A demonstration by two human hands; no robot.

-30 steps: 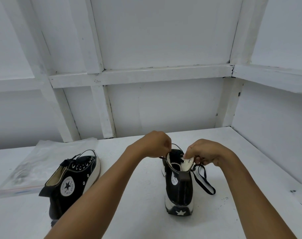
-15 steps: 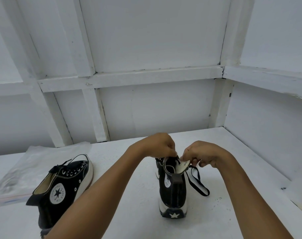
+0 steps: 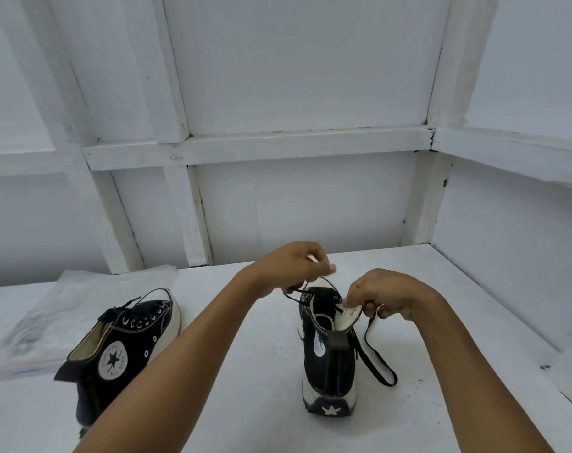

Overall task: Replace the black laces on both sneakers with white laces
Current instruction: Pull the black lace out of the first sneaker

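Two black high-top sneakers with white soles stand on the white table. The right sneaker (image 3: 327, 364) has its heel toward me. My right hand (image 3: 385, 294) pinches its folded-out eyelet flap at the top. My left hand (image 3: 294, 268) pinches the black lace (image 3: 374, 364) just above the sneaker's opening, and a strand runs from the eyelets up to its fingers. A loose loop of that lace hangs down the sneaker's right side onto the table. The left sneaker (image 3: 124, 348) stands apart at the left, still laced in black.
A clear plastic bag (image 3: 65, 308) lies flat at the back left, behind the left sneaker; its contents are unclear. White panelled walls close the table (image 3: 245, 403) at the back and the right. A small dark speck (image 3: 544, 367) lies near the right edge.
My left hand has lifted up and away from the sneaker's opening, drawing a strand of black lace with it. My right hand stays on the flap.
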